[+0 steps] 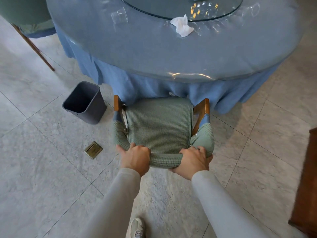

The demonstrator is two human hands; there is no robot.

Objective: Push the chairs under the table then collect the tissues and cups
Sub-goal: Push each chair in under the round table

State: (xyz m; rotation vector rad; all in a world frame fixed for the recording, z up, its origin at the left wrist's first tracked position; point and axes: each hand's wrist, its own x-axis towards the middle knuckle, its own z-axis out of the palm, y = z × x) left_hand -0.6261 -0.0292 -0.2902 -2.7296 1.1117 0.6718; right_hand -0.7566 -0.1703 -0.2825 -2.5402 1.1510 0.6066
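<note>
**Both hands gripping the chair back at the round counter**

The left hand (135, 158) and the right hand (193, 163) are each curling round the padded top rail (165, 161) of the green chair (159, 124), the grip of both clamped on the rail, thumbs toward the person. The chair is standing with its seat front just meeting the blue cloth (154, 86) that is hanging from the counter (154, 48); most of the seat is showing outside the edge.

On the counter a crumpled white tissue (182, 26) is lying against the rim of the glass turntable (171, 7). One clear cup (119, 17) is sitting to the left of it and another cup (252, 10) to the far right, both well apart from the hands.

A clear sheet is covering the counter top and catching the light. The floor (42, 169) is showing pale marbled tiles. A grey bin (84, 103) is standing just left of the chair, with a brass floor plate (93, 149) near it. A second green chair (25, 16) is standing at the upper left, and dark wooden furniture (307, 177) is edging in at the right.
</note>
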